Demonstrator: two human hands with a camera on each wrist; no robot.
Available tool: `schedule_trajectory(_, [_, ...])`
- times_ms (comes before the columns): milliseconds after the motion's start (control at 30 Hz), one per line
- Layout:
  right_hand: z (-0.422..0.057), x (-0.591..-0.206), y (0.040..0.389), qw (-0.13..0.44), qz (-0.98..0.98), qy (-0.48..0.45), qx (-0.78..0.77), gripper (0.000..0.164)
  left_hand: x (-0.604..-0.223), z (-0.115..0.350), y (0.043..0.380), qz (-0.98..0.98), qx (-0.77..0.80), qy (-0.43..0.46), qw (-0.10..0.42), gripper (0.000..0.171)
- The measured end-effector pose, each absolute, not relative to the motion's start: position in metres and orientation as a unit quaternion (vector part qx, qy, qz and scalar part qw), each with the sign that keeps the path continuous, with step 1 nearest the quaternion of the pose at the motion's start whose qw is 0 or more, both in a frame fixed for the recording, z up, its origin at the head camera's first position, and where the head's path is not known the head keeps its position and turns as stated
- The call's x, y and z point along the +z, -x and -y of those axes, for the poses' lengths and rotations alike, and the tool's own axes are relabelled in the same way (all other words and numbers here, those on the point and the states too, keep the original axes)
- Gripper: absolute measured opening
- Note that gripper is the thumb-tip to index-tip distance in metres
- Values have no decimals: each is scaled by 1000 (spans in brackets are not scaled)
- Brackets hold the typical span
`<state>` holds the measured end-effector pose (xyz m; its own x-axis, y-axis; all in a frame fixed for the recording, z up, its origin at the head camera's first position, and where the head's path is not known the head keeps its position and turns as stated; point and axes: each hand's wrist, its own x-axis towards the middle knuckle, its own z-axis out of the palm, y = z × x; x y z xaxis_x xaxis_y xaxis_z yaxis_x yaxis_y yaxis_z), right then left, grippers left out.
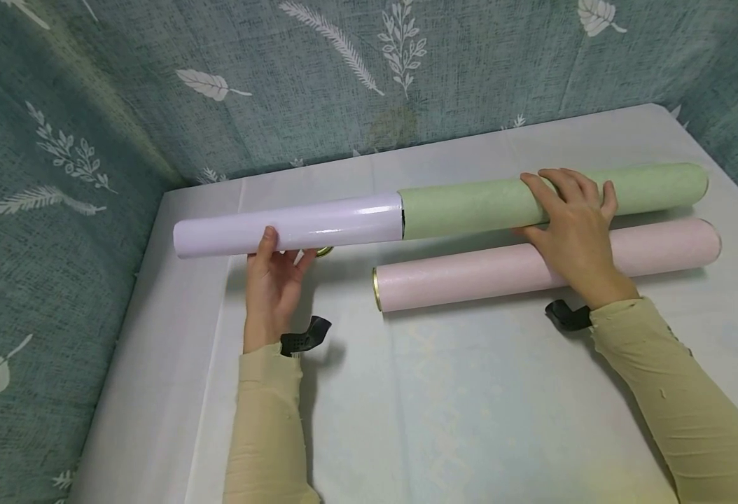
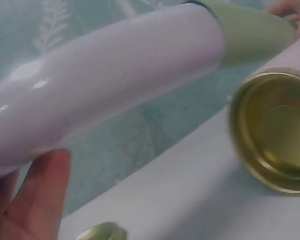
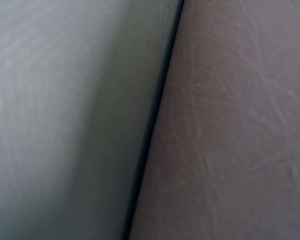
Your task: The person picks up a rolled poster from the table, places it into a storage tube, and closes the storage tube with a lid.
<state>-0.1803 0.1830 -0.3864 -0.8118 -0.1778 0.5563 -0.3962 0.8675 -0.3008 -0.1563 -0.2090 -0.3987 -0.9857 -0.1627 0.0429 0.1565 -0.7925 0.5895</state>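
Left hand [image 1: 274,283] grips lavender roll [image 1: 302,224], right hand [image 1: 575,234] green tube [image 1: 476,207] — edges meeting, pink tube [image 1: 470,282] close beside.

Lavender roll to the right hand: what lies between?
The head view shows part of the green tube between the right hand and the lavender roll.

The lilac tube [image 1: 312,222] partly hides a gold piece [image 1: 325,252], cropped in the left wrist view.
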Motion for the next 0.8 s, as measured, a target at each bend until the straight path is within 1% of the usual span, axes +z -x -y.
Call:
schedule_trajectory(67, [-183,-387,180,264,930,-154,206,74,-399,204,157,312,-948,10,63,33])
schedule_trajectory(133, [-183,-387,180,265,929,-154,206,74,-399,200,157,314,-948,14,56,31])
schedule_trajectory(467, [-183,-387,181,279,925,-157,203,74,-395,188,157,307,-948,-8,80,28])
schedule_trajectory(667, [-183,-388,182,289,923,-156,202,73,-391,186,156,317,-944,-18,87,35])
schedule_trajectory(800, [-183,-389,183,294,921,-154,202,73,-390,186,156,318,-944,-21,84,35])
